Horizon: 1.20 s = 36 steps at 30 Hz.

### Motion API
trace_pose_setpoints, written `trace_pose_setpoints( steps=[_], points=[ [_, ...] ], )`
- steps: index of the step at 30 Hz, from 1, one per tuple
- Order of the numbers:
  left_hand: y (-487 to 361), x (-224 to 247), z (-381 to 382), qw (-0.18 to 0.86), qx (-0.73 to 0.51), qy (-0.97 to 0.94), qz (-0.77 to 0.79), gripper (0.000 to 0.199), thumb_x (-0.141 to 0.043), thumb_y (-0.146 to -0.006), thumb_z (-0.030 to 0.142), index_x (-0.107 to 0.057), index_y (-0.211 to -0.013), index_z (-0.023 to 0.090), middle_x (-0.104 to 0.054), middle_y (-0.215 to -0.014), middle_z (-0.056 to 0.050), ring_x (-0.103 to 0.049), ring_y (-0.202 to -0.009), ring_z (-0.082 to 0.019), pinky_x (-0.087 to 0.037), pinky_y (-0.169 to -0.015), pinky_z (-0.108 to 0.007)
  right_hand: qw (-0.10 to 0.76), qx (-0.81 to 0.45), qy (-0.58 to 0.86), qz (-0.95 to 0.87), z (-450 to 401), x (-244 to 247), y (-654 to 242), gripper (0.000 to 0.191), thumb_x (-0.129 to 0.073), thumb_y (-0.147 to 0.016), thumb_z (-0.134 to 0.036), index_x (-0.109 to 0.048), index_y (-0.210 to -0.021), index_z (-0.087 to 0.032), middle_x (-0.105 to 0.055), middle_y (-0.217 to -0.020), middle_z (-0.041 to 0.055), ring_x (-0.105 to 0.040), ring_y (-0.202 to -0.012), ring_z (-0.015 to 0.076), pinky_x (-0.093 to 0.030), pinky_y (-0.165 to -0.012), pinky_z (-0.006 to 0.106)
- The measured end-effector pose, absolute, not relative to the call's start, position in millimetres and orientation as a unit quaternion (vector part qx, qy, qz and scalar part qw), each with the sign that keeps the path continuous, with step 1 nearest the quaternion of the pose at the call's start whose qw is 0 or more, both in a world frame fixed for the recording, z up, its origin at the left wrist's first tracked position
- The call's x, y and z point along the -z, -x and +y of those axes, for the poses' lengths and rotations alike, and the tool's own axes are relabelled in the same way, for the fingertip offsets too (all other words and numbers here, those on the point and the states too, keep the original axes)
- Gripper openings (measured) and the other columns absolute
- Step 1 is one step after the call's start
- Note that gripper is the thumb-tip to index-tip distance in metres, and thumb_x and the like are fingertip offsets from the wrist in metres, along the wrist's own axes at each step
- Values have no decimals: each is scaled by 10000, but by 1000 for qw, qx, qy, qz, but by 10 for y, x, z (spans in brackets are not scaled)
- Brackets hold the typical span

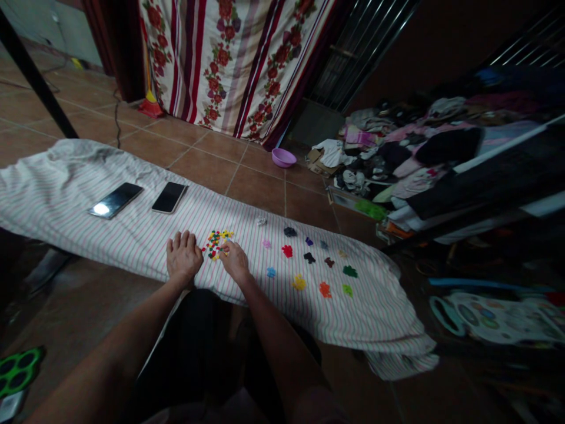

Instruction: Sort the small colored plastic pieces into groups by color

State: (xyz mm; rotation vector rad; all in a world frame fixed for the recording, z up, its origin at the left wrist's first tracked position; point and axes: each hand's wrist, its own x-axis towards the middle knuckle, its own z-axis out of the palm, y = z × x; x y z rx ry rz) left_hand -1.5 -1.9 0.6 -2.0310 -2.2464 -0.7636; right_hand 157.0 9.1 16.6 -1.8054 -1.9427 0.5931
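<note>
- Mixed coloured pieces [215, 239], tiny, in red, yellow, green and white, lie loosely scattered between the left hand [183, 257] and the right hand [237, 262] on a striped, cloth-covered surface [375, 324].
- Left hand: palm down on the cloth beside the scatter, its fingers extended and slightly apart. I judge a flat, light palm best here, since pressing or dragging could ruck the cloth and jog the pieces.
- Right hand: its thumb and forefinger come close together at the scatter's near right edge. From my remote view I cannot tell whether they pinch a piece.
- For a good pick, I would bring only the fingertips down, at the outer edge, one piece at a time, so that neighbours are not swept along.
- To the right, separate single-colour clusters stand apart from one another. Nearest the right hand are a pink cluster [266, 244] and a light blue cluster [271, 272]; a red cluster [286, 251] and a yellow cluster [299, 282] lie just beyond.
- I would lift the wrist over these, because a trailing forearm could blend them.
- Two phones [169, 197] lie to the left, well apart from the clusters.
</note>
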Motion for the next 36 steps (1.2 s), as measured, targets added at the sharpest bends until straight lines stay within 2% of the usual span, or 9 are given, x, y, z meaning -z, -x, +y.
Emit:
trace_pose_setpoints(
  steps=[8,15,20,27,36],
  points=[
    [12,14,-13,41,236,655,-717,471,-328,-873,272,-563,-1253,125,-521,-1376,-126,-383,-1334,-310,-210,-1123,-497,266,-247,672,-645,96,-139,-1628,117,-550,-843,-256,-606,-942,-228,-677,-860,-7,-624,-797,139,-459,-743,239],
    [14,7,-31,39,221,654,-722,479,-321,-874,287,-548,-1265,128,-510,-1385,-122,-359,-1345,-300,-193,-1131,-481,227,-228,706,-631,2,-245,-1790,205,-429,-913,-256,-629,-873,-237,-683,-874,-11,-602,-817,139,-414,-739,226],
    [10,-7,-43,33,217,654,-724,480,-292,-881,300,-543,-1256,138,-499,-1391,-113,-339,-1355,-290,-187,-1133,-473,232,-220,729,-605,-50,-262,-1998,232,-421,-915,-282,-642,-859,-240,-677,-823,-13,-597,-786,142,-408,-721,223],
    [-17,-72,-76,19,235,653,-720,487,-292,-874,300,-535,-1257,124,-492,-1387,-134,-323,-1360,-280,-181,-1133,-482,315,-232,743,-544,-95,-129,-2462,181,-471,-877,-290,-644,-848,-247,-666,-721,-31,-626,-733,143,-452,-699,222],
    [-27,-111,-97,17,228,655,-720,479,-275,-877,297,-551,-1230,126,-504,-1370,-141,-343,-1341,-289,-201,-1117,-488,408,-201,741,-493,-165,34,-2975,110,-550,-748,-268,-598,-841,-237,-684,-791,-10,-658,-757,157,-511,-752,283]
  ],
)
